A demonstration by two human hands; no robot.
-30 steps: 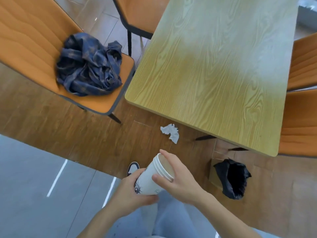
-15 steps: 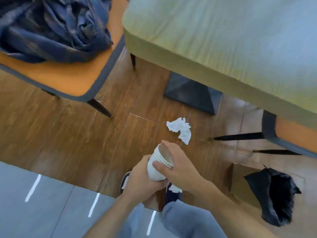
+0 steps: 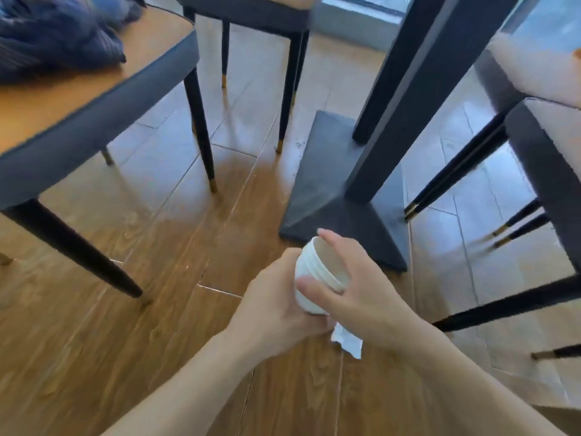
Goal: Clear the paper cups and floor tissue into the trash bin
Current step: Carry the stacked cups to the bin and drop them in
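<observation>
with the view low under the counter, the floor (image 3: 94, 357) fills most of the frame, an orange chair (image 3: 78, 99) at ten o'clock and the counter's dark base (image 3: 330, 196) at one o'clock. the left hand (image 3: 273, 303) wraps the stacked paper cups (image 3: 314, 278) from behind; the right hand (image 3: 367, 297) rests on the rim, fingers (image 3: 314, 289) loosely spread. the tissue (image 3: 347, 341) lies on the floor at six o'clock of the cups, partly hidden by the right hand. the step looks like fetching the tissue: next, free the right hand and pinch it. the bin is out of view. no writing is legible.
</observation>
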